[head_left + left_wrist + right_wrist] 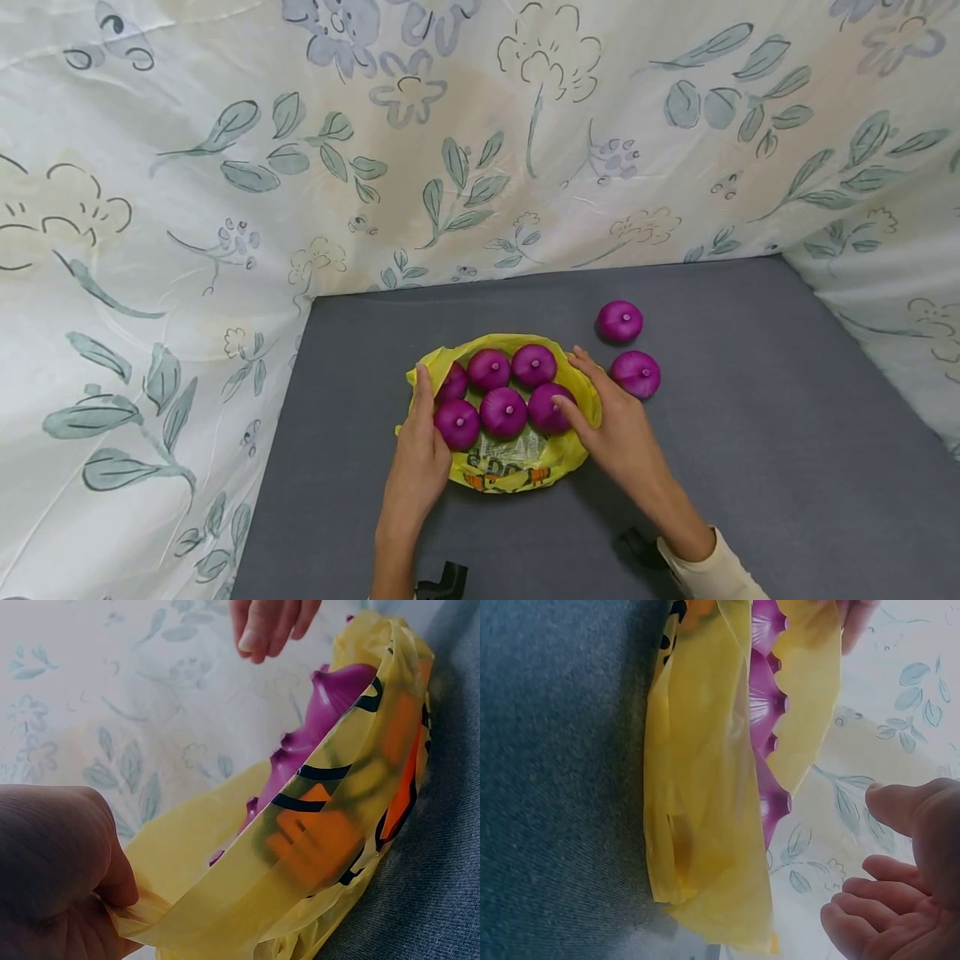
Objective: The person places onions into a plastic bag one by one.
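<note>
A yellow plastic bag [558,471] with its mouth spread wide lies on the grey surface, and several purple onions [503,413] are grouped inside it. On the left, my left hand [416,475] is at the bag's side; in the left wrist view its thumb and fingers pinch the bag's edge [146,915]. Over the right rim, my right hand [626,433] hovers with its thumb overlapping the rightmost onion in the head view. The right wrist view shows that hand [900,877] apart from the bag, fingers loosely bent, palm bare.
Outside the bag, two more onions lie beyond my right hand: one onion [635,374] close to its fingers, another onion [619,322] farther back. A floral cloth [465,208] hangs behind and along both sides of the grey surface [787,433].
</note>
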Motion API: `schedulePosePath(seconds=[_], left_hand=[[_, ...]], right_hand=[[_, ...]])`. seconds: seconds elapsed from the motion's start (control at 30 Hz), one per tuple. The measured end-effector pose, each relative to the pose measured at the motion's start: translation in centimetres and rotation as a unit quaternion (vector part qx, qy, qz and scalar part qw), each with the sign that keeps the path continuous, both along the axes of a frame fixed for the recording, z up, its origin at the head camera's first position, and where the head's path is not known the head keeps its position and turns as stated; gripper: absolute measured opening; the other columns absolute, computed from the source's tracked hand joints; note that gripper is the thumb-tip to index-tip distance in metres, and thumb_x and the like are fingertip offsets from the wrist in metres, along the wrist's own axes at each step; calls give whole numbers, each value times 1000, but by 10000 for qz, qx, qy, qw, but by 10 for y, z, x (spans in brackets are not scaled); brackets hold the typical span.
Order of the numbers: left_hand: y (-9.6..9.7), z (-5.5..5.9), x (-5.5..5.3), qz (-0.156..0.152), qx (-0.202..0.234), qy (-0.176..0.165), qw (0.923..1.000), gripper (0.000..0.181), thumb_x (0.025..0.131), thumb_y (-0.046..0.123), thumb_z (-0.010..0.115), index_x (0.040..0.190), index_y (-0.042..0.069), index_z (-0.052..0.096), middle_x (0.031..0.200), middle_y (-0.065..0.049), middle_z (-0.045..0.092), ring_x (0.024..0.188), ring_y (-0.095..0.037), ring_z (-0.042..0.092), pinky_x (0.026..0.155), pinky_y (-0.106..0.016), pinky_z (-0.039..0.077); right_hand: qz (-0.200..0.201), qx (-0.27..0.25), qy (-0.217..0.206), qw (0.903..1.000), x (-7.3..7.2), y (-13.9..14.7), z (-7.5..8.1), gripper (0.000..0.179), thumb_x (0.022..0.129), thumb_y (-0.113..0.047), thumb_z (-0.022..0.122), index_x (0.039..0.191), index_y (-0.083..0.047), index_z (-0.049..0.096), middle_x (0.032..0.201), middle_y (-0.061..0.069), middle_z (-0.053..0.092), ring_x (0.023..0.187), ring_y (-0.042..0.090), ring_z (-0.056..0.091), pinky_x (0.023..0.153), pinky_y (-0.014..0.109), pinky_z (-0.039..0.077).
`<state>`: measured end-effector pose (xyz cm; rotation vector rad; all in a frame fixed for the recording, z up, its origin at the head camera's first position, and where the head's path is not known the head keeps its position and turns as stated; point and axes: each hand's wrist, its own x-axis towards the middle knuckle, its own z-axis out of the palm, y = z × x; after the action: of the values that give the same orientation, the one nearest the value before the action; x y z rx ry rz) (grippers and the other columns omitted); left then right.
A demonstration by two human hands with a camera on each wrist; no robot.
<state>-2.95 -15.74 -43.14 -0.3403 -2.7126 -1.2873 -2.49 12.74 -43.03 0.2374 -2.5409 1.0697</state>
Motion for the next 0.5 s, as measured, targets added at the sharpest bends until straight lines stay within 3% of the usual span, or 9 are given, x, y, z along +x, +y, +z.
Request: schedulePosePath(seconds=[0.37,0.5], left_hand=[[0,-2,-1,-2,36,-31,10000,88,102,-13,46,172,17,3,176,-14,17,160,-27,21,120,-53,33],[0,-1,-1,-38,49,-79,9999,88,102,-12,45,172,19,2,176,-14,16,160,-26,19,120,-53,32]], right_hand=[[-289,-16,209,9994,-5,13,6,68,91,-18,86,152,-14,58,160,1,54,127,31,66,102,52,53],[-431,-52,324,9985,-5,21,7,70,90,-16,86,153,-14,57,160,2,53,115,33,71,94,53,56]])
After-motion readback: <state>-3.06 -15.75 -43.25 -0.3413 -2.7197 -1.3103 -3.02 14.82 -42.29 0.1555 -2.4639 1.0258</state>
